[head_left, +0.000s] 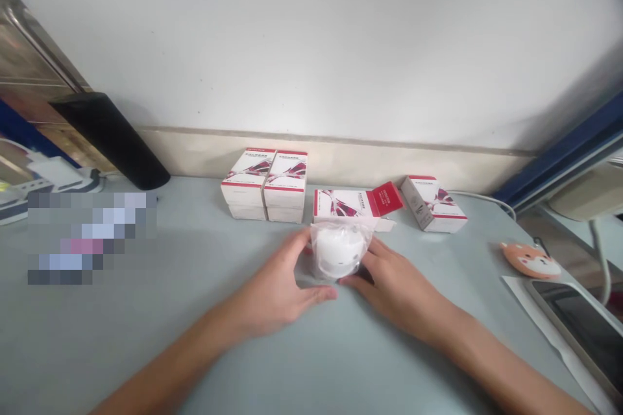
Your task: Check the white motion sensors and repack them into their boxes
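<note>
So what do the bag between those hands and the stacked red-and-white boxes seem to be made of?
The bag looks like thin clear plastic, glossy with creased highlights. The stacked boxes look like printed paperboard, probably, with a smooth finish and crisp folded edges.

- A white painted wall fills the upper half of the view, with a soft shadow across its upper right corner.
- A cream band runs along the foot of the wall, just behind the worktop's far edge.
- The pale blue-grey worktop spreads across the lower half.
- Past the far left corner stands a brown, glossy panel with a metal rail.
- Past the right edge, a blue frame slants upward.
</note>
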Available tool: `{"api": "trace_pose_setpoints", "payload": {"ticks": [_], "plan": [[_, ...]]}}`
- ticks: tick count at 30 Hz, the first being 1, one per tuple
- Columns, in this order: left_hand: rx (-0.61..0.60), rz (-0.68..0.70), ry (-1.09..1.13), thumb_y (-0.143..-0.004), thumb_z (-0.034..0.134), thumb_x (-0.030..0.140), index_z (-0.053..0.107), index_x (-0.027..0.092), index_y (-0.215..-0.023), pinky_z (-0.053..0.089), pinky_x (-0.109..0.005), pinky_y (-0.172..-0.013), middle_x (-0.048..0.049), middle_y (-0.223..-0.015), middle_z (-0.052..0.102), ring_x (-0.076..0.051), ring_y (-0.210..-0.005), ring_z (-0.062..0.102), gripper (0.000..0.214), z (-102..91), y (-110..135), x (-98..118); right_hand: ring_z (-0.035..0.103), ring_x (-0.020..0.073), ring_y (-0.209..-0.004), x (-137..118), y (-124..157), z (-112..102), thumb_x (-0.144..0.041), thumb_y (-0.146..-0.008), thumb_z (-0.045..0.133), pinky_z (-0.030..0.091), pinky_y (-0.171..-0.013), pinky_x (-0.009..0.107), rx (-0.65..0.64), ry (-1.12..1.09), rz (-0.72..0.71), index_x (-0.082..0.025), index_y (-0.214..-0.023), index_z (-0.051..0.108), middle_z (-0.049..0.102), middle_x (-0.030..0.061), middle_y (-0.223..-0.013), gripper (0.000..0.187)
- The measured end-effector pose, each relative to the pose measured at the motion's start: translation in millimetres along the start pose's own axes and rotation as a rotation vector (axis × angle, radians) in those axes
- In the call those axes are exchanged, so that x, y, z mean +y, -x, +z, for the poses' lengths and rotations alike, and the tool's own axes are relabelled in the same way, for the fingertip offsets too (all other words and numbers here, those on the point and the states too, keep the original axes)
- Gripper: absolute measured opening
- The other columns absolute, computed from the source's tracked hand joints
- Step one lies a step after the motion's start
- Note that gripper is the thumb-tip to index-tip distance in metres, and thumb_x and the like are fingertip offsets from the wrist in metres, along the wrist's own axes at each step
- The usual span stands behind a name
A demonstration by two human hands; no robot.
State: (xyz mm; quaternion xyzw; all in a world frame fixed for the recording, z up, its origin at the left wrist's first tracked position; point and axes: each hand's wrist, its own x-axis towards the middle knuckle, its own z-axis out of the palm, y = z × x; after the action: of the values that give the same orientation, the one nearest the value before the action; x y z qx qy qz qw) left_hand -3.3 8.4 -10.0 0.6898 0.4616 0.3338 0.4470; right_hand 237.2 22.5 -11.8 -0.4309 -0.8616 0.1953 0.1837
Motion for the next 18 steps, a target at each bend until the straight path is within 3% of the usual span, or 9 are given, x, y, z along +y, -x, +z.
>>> {"api": "trace_pose_setpoints", "payload": {"ticks": [4,7,11,15,18], "plan": [[-0.002,-0.125,0.129,-0.083,0.084,0.048,0.068,0.025,-0.129,0.053,-0.045,-0.103,-0.0098,-0.130,0.074,-0.034,-0.121,0.067,0.055,1.8,-1,6,0.064,0.0325,-0.113,-4,1,-2,-0.026,-0.101,0.060,0.055,-0.094,0.050,-0.044,-0.026,-0.022,-0.022,-0.119,0.068,0.070,0.0116,-0.122,0.019],[0.054,-0.204,0.431,-0.085,0.083,0.049,0.068,0.022,-0.129,0.054,-0.046,-0.103,-0.0117,-0.130,0.075,-0.035,-0.123,0.068,0.054,1.1,-7,7,0.064,0.0246,-0.090,-7,1,-13,-0.040,-0.104,0.058,0.054,-0.079,0.039,-0.030,-0.244,0.044,-0.023,-0.102,0.066,0.071,0.0068,-0.100,0.019],[0.083,-0.251,0.887,-0.101,0.064,0.048,0.063,0.019,-0.139,0.049,-0.049,-0.112,-0.0152,-0.145,0.066,-0.034,-0.136,0.060,0.049,-2.0,-12,13,0.060,0.0177,-0.081,-11,-1,-27,-0.049,-0.107,0.052,0.049,-0.074,0.031,0.178,-0.557,0.162,-0.023,-0.091,0.063,0.066,0.0015,-0.087,0.032],[0.041,-0.279,1.028,-0.102,0.062,0.042,0.057,0.022,-0.148,0.051,-0.048,-0.111,-0.0143,-0.154,0.059,-0.034,-0.141,0.056,0.050,-1.0,-9,17,0.059,0.0161,-0.081,-15,-2,-25,-0.050,-0.106,0.054,0.051,-0.073,0.029,0.412,-0.732,0.177,-0.024,-0.095,0.060,0.063,0.0012,-0.089,0.029],[0.040,-0.260,1.036,-0.103,0.062,0.040,0.053,0.024,-0.153,0.051,-0.048,-0.111,-0.0131,-0.155,0.059,-0.034,-0.141,0.056,0.053,1.4,-6,17,0.062,0.0183,-0.096,-20,-1,-18,-0.052,-0.101,0.062,0.056,-0.078,0.032,0.442,-0.837,0.189,-0.031,-0.122,0.054,0.063,0.0043,-0.117,0.031]]}}
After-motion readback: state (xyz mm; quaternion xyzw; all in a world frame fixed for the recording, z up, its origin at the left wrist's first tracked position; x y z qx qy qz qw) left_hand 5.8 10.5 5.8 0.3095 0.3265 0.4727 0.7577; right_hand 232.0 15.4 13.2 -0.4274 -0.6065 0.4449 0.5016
